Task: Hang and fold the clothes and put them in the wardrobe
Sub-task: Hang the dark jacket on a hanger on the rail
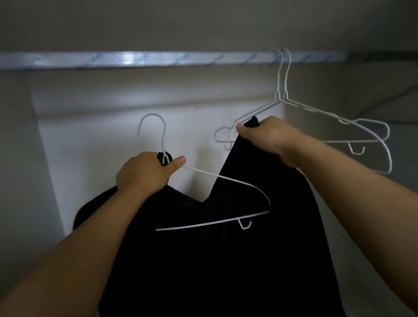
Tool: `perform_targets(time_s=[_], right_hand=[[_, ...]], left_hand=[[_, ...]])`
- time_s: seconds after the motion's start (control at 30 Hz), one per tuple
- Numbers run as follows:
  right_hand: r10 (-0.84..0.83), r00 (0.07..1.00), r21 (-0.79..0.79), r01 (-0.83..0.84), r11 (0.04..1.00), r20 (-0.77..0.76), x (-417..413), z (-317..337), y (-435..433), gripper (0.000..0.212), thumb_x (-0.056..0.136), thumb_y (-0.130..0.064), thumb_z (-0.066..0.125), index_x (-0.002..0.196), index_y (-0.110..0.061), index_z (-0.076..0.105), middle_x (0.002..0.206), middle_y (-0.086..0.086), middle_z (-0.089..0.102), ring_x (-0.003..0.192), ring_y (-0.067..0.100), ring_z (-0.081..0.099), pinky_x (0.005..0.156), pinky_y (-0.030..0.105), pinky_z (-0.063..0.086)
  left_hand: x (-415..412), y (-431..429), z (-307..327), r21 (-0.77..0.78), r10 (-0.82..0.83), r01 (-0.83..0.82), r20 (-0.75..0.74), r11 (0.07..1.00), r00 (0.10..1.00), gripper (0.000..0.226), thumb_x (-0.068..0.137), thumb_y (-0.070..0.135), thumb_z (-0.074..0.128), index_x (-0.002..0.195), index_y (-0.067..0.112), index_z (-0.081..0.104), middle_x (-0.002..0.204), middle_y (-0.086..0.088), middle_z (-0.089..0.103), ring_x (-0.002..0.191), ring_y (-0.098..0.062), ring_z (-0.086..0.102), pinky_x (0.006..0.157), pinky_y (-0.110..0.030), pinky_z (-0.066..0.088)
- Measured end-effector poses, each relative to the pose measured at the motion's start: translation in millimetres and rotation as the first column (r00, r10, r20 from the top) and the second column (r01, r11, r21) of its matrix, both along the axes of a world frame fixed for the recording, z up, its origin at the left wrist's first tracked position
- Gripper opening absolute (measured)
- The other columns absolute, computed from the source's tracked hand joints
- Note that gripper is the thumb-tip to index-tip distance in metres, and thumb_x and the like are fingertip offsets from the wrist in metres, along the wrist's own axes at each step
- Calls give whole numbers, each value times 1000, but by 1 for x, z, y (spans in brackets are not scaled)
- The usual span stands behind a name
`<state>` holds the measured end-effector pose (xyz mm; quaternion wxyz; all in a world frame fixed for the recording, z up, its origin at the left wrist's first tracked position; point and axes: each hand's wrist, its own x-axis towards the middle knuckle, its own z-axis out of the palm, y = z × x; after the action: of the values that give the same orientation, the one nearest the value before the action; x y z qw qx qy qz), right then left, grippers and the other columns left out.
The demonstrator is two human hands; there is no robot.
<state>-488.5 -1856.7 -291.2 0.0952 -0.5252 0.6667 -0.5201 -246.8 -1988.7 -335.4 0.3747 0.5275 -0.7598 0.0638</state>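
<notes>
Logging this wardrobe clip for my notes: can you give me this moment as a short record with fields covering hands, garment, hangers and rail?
left grip: holds the neck of the white wire hanger together with a bunch of the black garment
right grip: pinches another edge of the garment, raised higher
held hanger: hook free below the rail, not yet hung; bar shows in front of the cloth
rail state: film-wrapped, across the wardrobe top
spare hangers: two, white, empty, hooked on the rail at the right

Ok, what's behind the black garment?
The pale back wall shows above the black garment, and two empty white hangers hang on the rail behind its right corner. Lower down the cloth hides everything.
</notes>
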Motion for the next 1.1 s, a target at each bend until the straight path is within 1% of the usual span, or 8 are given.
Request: perform_targets(time_s=[0.17,0.33,0.47,0.63,0.77,0.87,0.97,1.1], right_hand=[[-226,937,-17,230,973,-268,-16,8,17,58,95,-60,48,97,-6,69,92,12,69,83,29,66,75,33,52],[47,953,-64,-29,998,299,-13,6,11,50,94,-55,61,105,-7,67,104,11,72,88,29,72,85,42,60],[233,892,-249,-142,958,387,17,13,0,47,95,-54,60,110,-10,66,104,10,74,90,29,74,86,43,60],[398,911,-36,-403,914,-109,30,-4,14,43,86,-63,66,98,-23,75,88,-3,78,83,14,75,78,31,58],[-123,694,-166,5,986,-710,24,-17,21,58,86,-81,33,90,-37,70,93,-17,63,106,13,47,93,37,32],[-225,764,-368,-18,930,-605,27,-21,22,71,90,-78,18,92,-31,71,100,-22,57,115,6,38,95,36,19],[-210,839,-423,-26,906,-501,25,-13,18,54,94,-65,23,90,-32,65,94,-25,51,102,0,40,98,36,21],[-466,538,-450,172,876,-702,22,-3,11,36,96,-45,44,104,-17,64,111,1,58,103,25,54,92,42,37]], left_hand=[[4,-1,34,-97,101,-108,-80,989,992,75,76,92,39,75,21,64,71,1,60,65,-21,56,57,-29,43],[-9,4,37,-77,94,-97,-43,992,995,74,74,92,41,76,22,65,73,0,63,66,-21,57,59,-30,47],[-44,15,17,-115,4,0,34,993,999,69,78,89,42,66,23,58,65,3,60,57,-16,55,49,-26,36],[-44,14,33,-132,-162,132,-257,983,953,65,81,84,46,62,23,58,62,4,62,59,-17,59,50,-26,36],[-43,7,37,-92,-258,241,-388,966,885,64,81,83,49,66,23,66,65,7,67,64,-14,63,55,-27,40],[-54,8,41,-93,-302,292,-444,952,844,64,80,82,49,71,23,72,69,7,70,67,-14,66,62,-28,49],[-64,13,52,-97,-350,349,-491,932,798,60,80,80,53,73,24,73,71,7,72,71,-15,68,69,-32,53],[-79,26,65,-137,-461,466,-535,874,708,50,81,71,63,79,22,74,76,7,74,74,-15,70,76,-40,59]])
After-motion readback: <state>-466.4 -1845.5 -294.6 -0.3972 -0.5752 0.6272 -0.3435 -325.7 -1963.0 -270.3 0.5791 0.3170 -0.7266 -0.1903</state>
